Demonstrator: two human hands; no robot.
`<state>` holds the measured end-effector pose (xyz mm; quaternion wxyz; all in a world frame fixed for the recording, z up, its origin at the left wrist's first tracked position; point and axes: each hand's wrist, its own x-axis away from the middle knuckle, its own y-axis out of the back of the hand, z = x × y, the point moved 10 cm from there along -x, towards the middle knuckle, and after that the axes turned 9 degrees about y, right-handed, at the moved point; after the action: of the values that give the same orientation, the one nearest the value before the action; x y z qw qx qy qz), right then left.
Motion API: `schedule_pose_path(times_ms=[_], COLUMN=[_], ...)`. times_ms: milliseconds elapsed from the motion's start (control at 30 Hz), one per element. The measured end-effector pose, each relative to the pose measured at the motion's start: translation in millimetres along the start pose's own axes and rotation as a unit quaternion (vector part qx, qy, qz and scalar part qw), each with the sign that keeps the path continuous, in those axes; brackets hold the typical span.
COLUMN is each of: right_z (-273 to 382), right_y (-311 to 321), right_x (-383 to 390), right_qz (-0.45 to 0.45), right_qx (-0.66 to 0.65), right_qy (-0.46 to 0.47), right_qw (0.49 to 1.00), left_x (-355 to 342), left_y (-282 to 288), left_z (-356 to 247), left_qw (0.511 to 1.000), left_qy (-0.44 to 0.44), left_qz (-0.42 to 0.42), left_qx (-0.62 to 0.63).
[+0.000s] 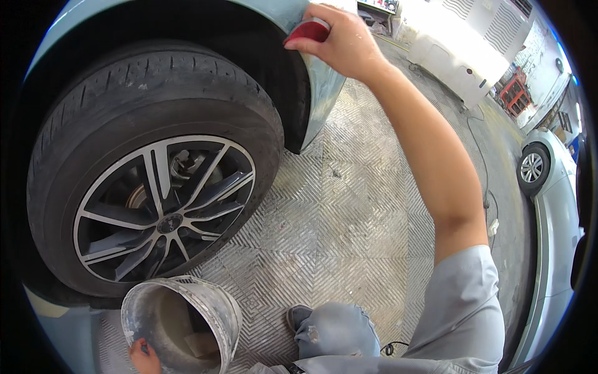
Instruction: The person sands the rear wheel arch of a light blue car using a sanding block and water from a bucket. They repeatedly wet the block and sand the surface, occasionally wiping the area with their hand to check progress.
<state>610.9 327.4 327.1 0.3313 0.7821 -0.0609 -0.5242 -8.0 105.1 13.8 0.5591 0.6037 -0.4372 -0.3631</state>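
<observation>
The red abrasive-looking pad (308, 30), bent into a curve, is up at the wheel-arch edge of the pale blue fender (321, 87); the step seems to be rubbing that panel, and the next move calls for matching the pad to its contour. The right hand (349, 45) pinches the pad between thumb and fingers. Below the alloy wheel (169, 223), the left hand (144, 358), partly cut off, has curled fingers at the rim of the bucket (229, 315); whether it grips is unclear.

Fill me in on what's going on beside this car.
A person's right hand holds a grey-edged red pad at the pale blue wheel-arch panel, above the alloy wheel. The left hand is at the rim of a stained bucket near the tyre; whether it grips the rim is unclear.
</observation>
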Motion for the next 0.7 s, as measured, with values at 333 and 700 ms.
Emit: schedule_pose_path(times_ms=[333,700], right_z=[-19,-23], right_y=[2,-35], right_x=[-18,56], right_qz=[0.004,0.004], right_qx=[-0.114,-0.051], right_qy=[-0.042,-0.060], right_qw=[0.993,0.997], left_x=[1,-2], left_y=[0,-3], left_z=[2,10], left_qw=[0.999,1.000], left_qy=[0.025,0.021], left_qz=[0.020,0.006], left_qx=[0.015,-0.017])
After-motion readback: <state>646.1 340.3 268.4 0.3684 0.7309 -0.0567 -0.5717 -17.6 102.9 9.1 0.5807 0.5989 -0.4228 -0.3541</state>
